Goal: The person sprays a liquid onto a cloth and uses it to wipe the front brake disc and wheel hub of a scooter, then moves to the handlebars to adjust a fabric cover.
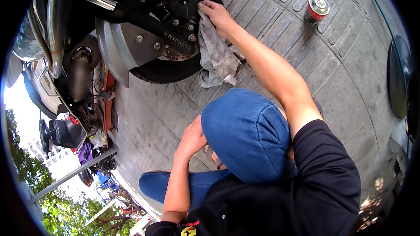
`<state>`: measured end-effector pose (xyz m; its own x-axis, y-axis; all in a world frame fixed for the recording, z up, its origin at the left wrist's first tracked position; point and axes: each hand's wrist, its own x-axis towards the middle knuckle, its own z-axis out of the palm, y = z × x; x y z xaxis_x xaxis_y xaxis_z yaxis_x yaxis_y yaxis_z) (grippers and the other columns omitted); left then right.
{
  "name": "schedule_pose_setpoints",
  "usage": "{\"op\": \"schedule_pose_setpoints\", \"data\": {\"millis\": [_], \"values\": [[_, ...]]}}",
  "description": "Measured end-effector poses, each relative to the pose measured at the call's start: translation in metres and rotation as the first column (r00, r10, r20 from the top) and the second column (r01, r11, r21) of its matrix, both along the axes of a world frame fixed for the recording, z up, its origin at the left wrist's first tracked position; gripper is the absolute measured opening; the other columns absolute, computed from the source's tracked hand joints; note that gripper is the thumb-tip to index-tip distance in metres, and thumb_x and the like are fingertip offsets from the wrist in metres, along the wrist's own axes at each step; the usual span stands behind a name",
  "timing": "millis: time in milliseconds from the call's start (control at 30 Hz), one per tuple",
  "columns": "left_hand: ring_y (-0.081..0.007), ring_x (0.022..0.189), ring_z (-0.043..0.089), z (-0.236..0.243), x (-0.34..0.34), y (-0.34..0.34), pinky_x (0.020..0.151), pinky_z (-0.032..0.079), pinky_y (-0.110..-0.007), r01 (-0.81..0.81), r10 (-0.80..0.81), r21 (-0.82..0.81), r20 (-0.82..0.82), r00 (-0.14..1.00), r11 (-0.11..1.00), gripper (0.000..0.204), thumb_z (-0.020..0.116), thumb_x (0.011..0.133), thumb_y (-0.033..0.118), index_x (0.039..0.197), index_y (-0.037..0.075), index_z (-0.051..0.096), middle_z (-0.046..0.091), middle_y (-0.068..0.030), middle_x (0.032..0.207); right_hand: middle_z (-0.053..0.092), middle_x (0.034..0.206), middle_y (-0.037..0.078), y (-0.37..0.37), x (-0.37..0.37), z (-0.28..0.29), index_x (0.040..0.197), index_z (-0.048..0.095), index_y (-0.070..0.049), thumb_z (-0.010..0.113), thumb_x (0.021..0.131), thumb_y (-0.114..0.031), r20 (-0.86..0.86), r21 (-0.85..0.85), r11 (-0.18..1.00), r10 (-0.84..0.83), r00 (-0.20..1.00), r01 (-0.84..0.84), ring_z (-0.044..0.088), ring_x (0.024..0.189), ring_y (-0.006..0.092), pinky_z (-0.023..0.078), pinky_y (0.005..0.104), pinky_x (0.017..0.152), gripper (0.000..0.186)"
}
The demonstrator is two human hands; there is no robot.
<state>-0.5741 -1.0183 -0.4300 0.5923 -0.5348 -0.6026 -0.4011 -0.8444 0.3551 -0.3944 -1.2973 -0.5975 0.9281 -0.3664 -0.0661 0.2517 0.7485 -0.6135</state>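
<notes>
My right hand (215, 17) pinches a grey, stained rag (212, 61) at the brake caliper (183, 13) of a motorbike's front wheel (162, 73). The rag hangs down over the right side of the dark tyre. Beside the caliper are bolt heads and a drilled brake disc (175, 52), partly hidden by the dark fork and a silver fender (113, 48). My left hand (192, 133) rests against my bent, jean-covered left side of the raised knee (240, 126), its fingers loosely extended and partly hidden by it.
A spray can (316, 15) with a thin red straw stands on the grooved paving (280, 35) at upper right. A black oval object (396, 78) and a green hose are at the right edge. Parked scooters (65, 131), a metal rail (74, 175) and trees line the left.
</notes>
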Motion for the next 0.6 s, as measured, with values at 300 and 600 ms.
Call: {"op": "schedule_pose_setpoints", "data": {"millis": [300,600], "values": [[-0.0382,0.11,0.053,0.005,0.003,-0.005,0.092,0.045,-0.043,0.1,-0.1,0.014,0.001,0.995,0.995,0.037,0.059,0.083,0.013,0.119,0.004,0.054,0.057,-0.017,0.113,0.065,0.097,0.0,0.028,-0.014,-0.018,0.11,0.063,-0.002,0.055,0.099,-0.023,-0.076,0.343,0.939,0.004,0.997,0.023,0.056,0.087,0.008,0.045,0.0241,0.08,0.025],[-0.0371,0.106,0.055,0.045,0.011,0.0,0.09,0.046,-0.043,0.122,-0.12,-0.017,0.055,0.991,0.992,0.04,0.063,0.086,0.021,0.123,0.008,0.054,0.058,-0.0166,0.112,0.065,0.108,0.006,0.053,-0.035,-0.027,0.116,0.057,-0.003,0.047,0.101,-0.02,-0.006,0.601,0.799,0.025,1.0,-0.016,0.063,0.099,0.0173,0.051,0.0338,0.09,0.025]]}}
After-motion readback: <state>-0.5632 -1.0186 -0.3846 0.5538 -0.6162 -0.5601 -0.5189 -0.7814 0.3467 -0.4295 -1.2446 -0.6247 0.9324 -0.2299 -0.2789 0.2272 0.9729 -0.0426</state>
